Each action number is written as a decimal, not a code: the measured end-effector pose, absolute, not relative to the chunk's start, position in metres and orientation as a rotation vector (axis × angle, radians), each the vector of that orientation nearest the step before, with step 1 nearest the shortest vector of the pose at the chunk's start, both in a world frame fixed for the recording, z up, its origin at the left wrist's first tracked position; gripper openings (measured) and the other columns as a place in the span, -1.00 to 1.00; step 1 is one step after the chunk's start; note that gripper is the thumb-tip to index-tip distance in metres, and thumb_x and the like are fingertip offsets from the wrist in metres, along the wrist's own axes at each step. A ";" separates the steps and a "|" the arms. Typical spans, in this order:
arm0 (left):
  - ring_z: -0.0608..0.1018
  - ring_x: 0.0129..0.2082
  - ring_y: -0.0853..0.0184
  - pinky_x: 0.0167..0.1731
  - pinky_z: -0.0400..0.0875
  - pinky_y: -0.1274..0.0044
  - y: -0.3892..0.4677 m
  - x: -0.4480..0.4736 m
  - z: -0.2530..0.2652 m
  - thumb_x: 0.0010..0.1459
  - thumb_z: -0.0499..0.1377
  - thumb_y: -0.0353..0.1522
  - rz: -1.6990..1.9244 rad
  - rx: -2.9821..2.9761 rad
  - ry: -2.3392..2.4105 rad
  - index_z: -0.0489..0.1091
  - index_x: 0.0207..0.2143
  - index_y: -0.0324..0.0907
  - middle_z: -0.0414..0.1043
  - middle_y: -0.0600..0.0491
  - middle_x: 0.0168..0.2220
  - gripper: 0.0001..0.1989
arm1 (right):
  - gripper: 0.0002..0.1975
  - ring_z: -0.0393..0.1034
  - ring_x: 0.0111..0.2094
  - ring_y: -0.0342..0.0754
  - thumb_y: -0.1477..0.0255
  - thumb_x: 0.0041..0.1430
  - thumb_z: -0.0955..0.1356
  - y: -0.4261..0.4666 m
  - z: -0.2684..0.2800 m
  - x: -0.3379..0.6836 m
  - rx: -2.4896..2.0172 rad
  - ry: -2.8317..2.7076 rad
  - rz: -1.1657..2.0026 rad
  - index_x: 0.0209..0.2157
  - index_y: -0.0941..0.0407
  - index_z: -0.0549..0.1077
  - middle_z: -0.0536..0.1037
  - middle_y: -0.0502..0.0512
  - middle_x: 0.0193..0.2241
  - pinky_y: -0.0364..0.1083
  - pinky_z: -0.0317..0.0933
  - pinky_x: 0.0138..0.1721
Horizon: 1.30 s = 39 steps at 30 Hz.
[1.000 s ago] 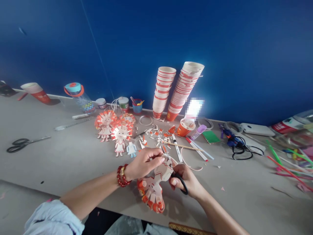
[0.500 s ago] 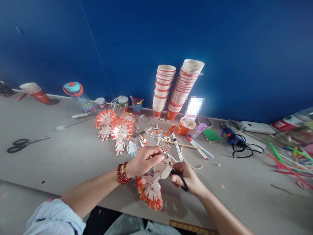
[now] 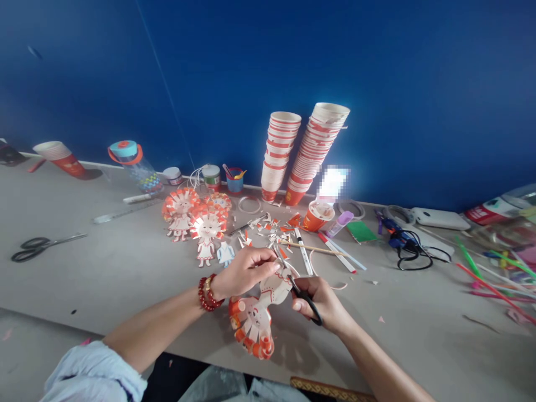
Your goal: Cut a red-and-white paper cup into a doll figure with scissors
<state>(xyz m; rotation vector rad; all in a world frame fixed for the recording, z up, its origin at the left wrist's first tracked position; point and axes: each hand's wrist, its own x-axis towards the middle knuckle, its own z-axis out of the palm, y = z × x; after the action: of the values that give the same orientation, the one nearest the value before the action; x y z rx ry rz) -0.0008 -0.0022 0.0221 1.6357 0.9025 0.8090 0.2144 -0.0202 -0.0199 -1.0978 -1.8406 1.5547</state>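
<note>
At the frame's lower centre, the paper doll [image 3: 273, 291], slanting up-right, is pinched by the left hand's [image 3: 247, 273] fingers, its upper end crossed by scissors [image 3: 296, 287] gripped in the right hand's [image 3: 321, 304] curled fingers.

A craft workspace, shown by scissors [image 3: 296, 289], paper scraps [image 3: 294, 220], markers [image 3: 304, 252] and stacked paper cups [image 3: 311, 153].

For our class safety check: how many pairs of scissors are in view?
2: one pair in the right hand, another pair lying at the picture's far left. Others may be hidden.
</note>
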 end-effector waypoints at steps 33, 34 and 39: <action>0.30 -0.51 0.45 -0.51 0.19 0.62 0.009 -0.013 0.022 0.15 0.09 -0.31 0.500 1.682 0.861 0.41 -0.33 -0.26 0.31 0.12 -0.49 -0.81 | -0.45 0.06 -0.67 -0.22 -0.08 -0.10 0.37 -0.018 -0.025 0.215 -1.194 -1.888 1.539 -0.61 0.14 0.23 0.22 -0.10 -0.73 -0.21 -0.10 -0.64; 0.31 -0.50 0.45 -0.50 0.20 0.62 0.009 -0.013 0.023 0.15 0.09 -0.32 0.492 1.681 0.854 0.41 -0.33 -0.26 0.32 0.12 -0.48 -0.82 | -0.45 0.06 -0.67 -0.22 -0.08 -0.10 0.37 -0.018 -0.024 0.215 -1.189 -1.893 1.551 -0.61 0.14 0.23 0.21 -0.10 -0.73 -0.21 -0.11 -0.64; 0.31 -0.51 0.47 -0.52 0.18 0.65 0.009 -0.013 0.026 0.13 0.10 -0.33 0.464 1.681 0.860 0.37 -0.42 -0.26 0.31 0.14 -0.51 -0.84 | -0.46 0.06 -0.67 -0.22 -0.08 -0.08 0.36 -0.017 -0.020 0.216 -1.178 -1.939 1.565 -0.61 0.15 0.25 0.20 -0.11 -0.72 -0.21 -0.12 -0.64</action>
<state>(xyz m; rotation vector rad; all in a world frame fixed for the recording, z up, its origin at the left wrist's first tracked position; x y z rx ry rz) -0.0127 0.0091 0.0261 1.6805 0.8599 0.4645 0.2163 -0.0168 -0.0196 -1.1777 -1.9393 1.5654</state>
